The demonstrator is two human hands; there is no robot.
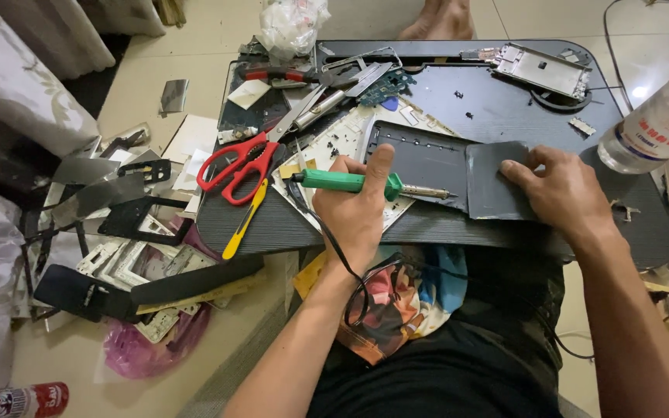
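My left hand (356, 207) grips a green-handled soldering iron (350, 183) that lies level, its metal tip pointing right toward a dark grey flat panel (495, 183). My right hand (563, 190) presses flat on that panel's right side. The panel overlaps a dark rectangular mat (421, 162) on the black lap table (505, 101). The iron's black cord runs down over my lap.
Red-handled scissors (243, 164), a yellow-handled tool (243, 222) and tweezers lie on the table's left. A metal phone frame (542, 70) sits at the back right, and a clear plastic bottle (660, 124) stands at the right edge. Several phone parts litter the floor at left. Bare feet (439, 22) show beyond the table.
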